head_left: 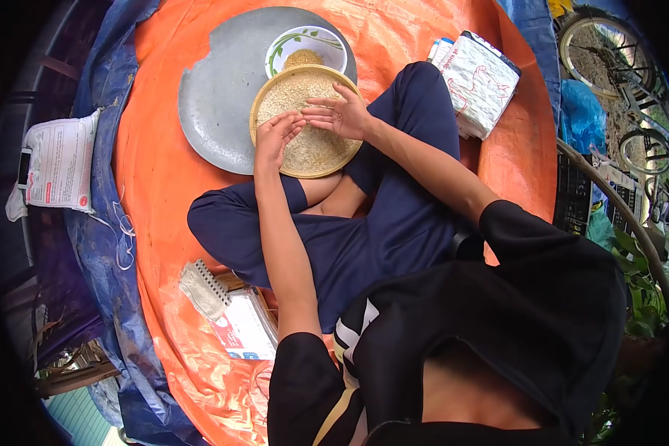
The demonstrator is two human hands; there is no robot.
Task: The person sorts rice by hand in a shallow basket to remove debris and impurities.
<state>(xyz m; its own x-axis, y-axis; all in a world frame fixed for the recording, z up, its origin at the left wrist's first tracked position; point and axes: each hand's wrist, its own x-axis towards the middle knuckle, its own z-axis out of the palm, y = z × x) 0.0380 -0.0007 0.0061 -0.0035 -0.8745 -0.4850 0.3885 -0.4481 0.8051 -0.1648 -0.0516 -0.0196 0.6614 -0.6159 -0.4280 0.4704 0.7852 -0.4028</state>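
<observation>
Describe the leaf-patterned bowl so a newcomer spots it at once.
On the orange tarp lies a large grey tray. Toward its right side, partly behind the woven basket, sits the bowl. It is white with green leaves, golden grains inside; the basket is wider and tan.

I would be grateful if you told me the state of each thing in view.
Left hand: fingers bent, over the basket; grip unclear
Right hand: open, over the basket
Basket: holding pale grain
Bowl: upright, holding yellowish grain
Tray: lying flat, edge uneven
Orange sheet: spread, wrinkled
Left-side bag: bulging
Right-side bag: folded
</observation>
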